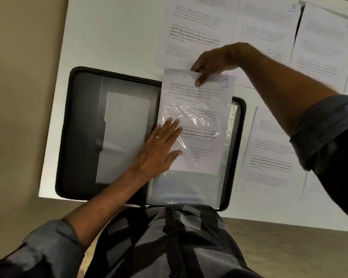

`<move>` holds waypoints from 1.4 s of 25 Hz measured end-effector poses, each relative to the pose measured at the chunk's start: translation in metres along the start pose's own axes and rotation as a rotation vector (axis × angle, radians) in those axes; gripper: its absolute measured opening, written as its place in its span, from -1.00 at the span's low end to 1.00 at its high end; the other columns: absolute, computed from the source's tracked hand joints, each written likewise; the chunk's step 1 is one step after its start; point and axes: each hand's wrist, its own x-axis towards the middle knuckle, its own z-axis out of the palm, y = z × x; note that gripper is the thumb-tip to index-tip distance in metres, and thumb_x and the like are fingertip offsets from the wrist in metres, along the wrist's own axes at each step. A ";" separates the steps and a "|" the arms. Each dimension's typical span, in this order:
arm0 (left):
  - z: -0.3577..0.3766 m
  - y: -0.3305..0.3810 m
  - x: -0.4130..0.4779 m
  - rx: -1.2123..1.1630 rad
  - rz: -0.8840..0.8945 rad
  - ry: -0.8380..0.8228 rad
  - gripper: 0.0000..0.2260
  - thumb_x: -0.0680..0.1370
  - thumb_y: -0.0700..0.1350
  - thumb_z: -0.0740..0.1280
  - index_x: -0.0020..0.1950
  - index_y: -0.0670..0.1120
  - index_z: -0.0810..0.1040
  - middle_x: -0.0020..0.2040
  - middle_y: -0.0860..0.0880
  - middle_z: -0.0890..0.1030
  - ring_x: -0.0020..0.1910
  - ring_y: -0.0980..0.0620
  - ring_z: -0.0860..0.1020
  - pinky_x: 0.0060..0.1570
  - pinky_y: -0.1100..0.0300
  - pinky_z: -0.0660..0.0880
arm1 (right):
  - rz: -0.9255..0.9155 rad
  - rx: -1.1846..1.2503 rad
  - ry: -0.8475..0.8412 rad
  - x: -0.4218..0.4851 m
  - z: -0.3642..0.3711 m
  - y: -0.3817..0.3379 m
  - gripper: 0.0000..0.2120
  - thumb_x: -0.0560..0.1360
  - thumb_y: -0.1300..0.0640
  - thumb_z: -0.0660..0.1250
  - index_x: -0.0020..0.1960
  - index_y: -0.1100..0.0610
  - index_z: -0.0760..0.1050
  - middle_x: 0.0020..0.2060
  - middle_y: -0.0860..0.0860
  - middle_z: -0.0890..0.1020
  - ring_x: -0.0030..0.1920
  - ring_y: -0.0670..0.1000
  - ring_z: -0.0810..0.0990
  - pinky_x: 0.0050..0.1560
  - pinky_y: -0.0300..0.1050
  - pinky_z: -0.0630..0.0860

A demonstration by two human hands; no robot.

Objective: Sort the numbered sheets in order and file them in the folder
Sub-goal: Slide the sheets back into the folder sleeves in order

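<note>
While halfway inside folder [82, 121] sleeve [228, 137], sheet 1 [197, 93] pinched by right hand [211, 61], left hand [159, 149] flat, fingers released.

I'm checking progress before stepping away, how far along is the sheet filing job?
Early stage. Done: the folder lies open on the table. In hand: the sheet marked 1 is partway into a clear sleeve, its top edge pinched by the right hand while the left hand presses the sleeve flat. Left: the sheet marked 3 and several other sheets lie loose on the table.
</note>
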 end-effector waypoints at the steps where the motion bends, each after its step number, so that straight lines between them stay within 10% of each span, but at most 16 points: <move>1: 0.001 0.002 -0.001 0.030 0.013 0.006 -0.37 0.67 0.11 0.28 0.63 -0.18 0.18 0.67 -0.11 0.09 0.66 -0.07 -0.01 0.61 -0.13 0.05 | 0.005 0.013 -0.019 -0.001 0.006 0.001 -0.78 0.50 0.23 0.49 0.12 0.07 0.66 0.01 0.05 0.75 0.00 0.04 0.75 -0.07 -0.18 0.69; 14: 0.027 0.023 -0.023 0.190 0.051 -0.028 -0.30 0.69 0.17 0.19 0.66 -0.19 0.02 0.68 -0.15 -0.04 0.66 -0.11 -0.10 0.60 -0.15 0.03 | -0.193 0.082 0.311 -0.012 0.048 -0.004 -0.71 0.47 0.17 0.54 0.18 0.13 0.66 0.04 0.12 0.72 -0.03 -0.04 0.66 0.17 -0.03 0.59; 24: 0.035 0.031 -0.050 0.116 -0.004 -0.007 -0.30 0.68 0.14 0.21 0.67 -0.18 -0.01 0.68 -0.14 -0.08 0.66 -0.09 -0.14 0.62 -0.12 -0.04 | -0.060 0.035 0.111 -0.022 0.077 -0.012 -0.55 0.52 -0.11 0.46 0.21 0.22 0.60 0.09 0.16 0.71 0.02 0.15 0.71 0.16 0.05 0.63; 29: 0.032 0.026 -0.062 0.041 -0.004 0.013 -0.31 0.68 0.12 0.22 0.66 -0.19 0.02 0.68 -0.15 -0.04 0.66 -0.10 -0.11 0.62 -0.13 -0.04 | -0.127 -0.055 0.273 -0.018 0.097 -0.011 -0.59 0.48 0.07 0.53 0.25 0.14 0.50 -0.03 -0.02 0.58 -0.03 0.02 0.55 -0.02 -0.08 0.50; 33: 0.033 0.020 -0.062 0.061 0.029 0.015 -0.32 0.69 0.13 0.19 0.66 -0.20 0.03 0.67 -0.16 -0.02 0.66 -0.10 -0.10 0.62 -0.11 -0.05 | -0.114 0.026 0.173 -0.011 0.103 -0.010 -0.86 0.57 0.11 0.43 0.07 0.16 0.59 -0.09 0.11 0.61 -0.10 0.08 0.56 0.04 0.09 0.49; 35: 0.037 0.021 -0.058 0.112 0.064 0.006 -0.33 0.70 0.14 0.16 0.66 -0.20 0.02 0.67 -0.17 -0.02 0.66 -0.11 -0.09 0.62 -0.12 -0.02 | -0.086 0.029 0.145 -0.015 0.104 -0.010 -0.68 0.56 0.01 0.41 0.10 0.28 0.59 -0.07 0.21 0.63 -0.10 0.13 0.56 0.05 0.14 0.50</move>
